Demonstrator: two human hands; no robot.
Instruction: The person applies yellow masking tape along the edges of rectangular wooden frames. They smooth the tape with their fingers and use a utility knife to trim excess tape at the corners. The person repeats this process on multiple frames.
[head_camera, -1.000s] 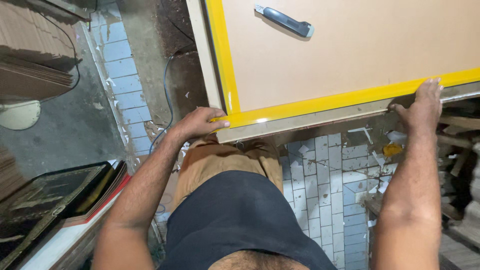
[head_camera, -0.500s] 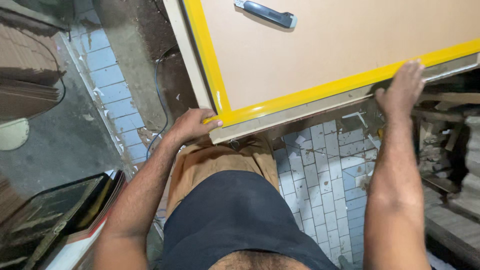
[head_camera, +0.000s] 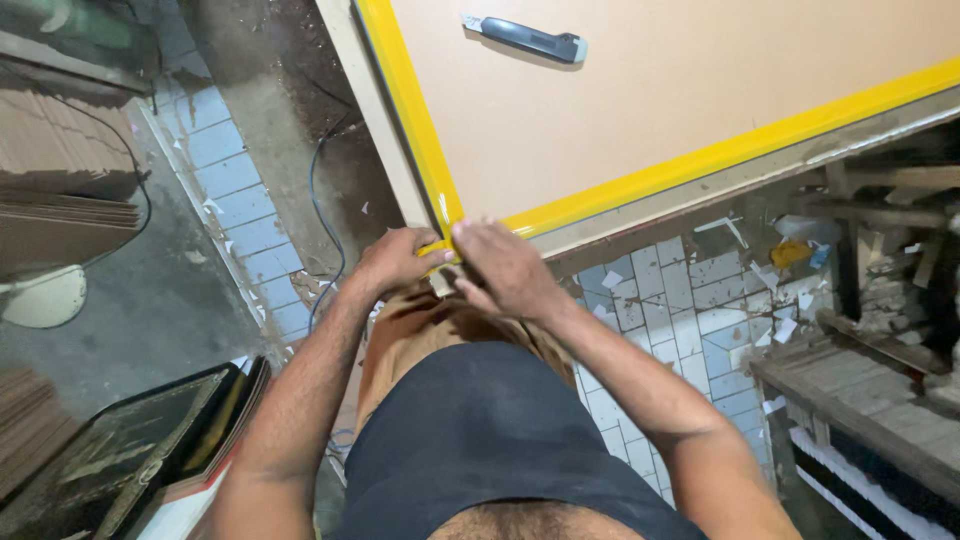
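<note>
The yellow edge tape (head_camera: 700, 160) runs as a bright band along two sides of a large flat tan board (head_camera: 680, 100), one strip down the left side and one along the near side, the two meeting at the corner closest to the person. The band looks smooth and even along both runs. Under the board's near side a pale, scuffed tabletop (head_camera: 700, 185) edge shows as a lighter strip.

Both hands meet right at that corner. The left hand (head_camera: 395, 262) has its fingers curled against the corner from the left, touching the yellow band. The right hand (head_camera: 505, 268) comes in from the right with its fingers bent down over the corner, pinching at the end of the tape; how much it actually grips is hidden by the knuckles.

Well up the board, apart from the hands, lies a dark grey utility knife (head_camera: 527, 38) with nothing around it, and the board's tan face is otherwise bare there.

To the left of the board the ground is dirty concrete with a strip of blue floor tiles (head_camera: 225, 180) and a thin dark cable (head_camera: 318, 200) trailing across it. Stacked brown cardboard sheets (head_camera: 60, 170) sit at the far left, and a dark framed panel (head_camera: 120, 450) lies near the person's left leg. To the right, below the board's near edge, white floor tiles (head_camera: 690, 310) are littered with scraps, and rough wooden slats (head_camera: 870, 370) crowd that side.
</note>
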